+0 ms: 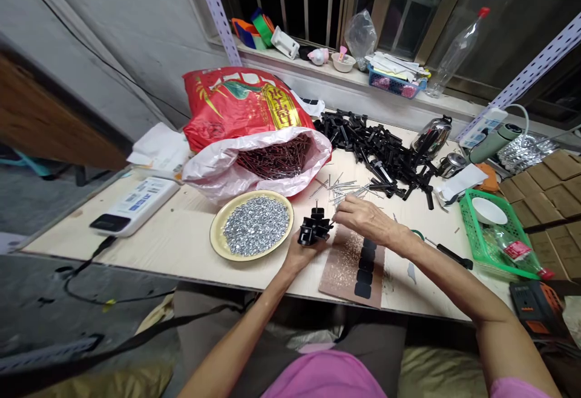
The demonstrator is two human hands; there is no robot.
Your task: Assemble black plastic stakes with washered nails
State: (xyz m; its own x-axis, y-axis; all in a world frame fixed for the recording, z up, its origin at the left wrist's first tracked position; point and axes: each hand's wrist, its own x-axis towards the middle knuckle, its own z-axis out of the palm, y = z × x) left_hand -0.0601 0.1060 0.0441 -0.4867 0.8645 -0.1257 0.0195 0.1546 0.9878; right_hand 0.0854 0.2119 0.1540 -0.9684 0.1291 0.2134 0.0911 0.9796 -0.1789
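My left hand (300,255) is closed around a cluster of black plastic parts (313,228), held up over the table. A thin metal pin (316,204) stands upright out of it. Just to the right, my right hand (356,213) has its fingers pinched together beside the cluster; what they hold, if anything, is too small to make out. Loose silver pins (342,189) lie scattered behind my right hand. Left of the cluster sits a cream enamel dish (216,247) filled with small shiny metal pieces (256,224).
A red bag (245,98) of dark nails or screws (281,157) lies open at the back. Beside it spreads a heap of black plastic parts (385,150). A brown board (340,271) with black pads lies in front. A screwdriver (454,256) and green basket (472,234) are at right.
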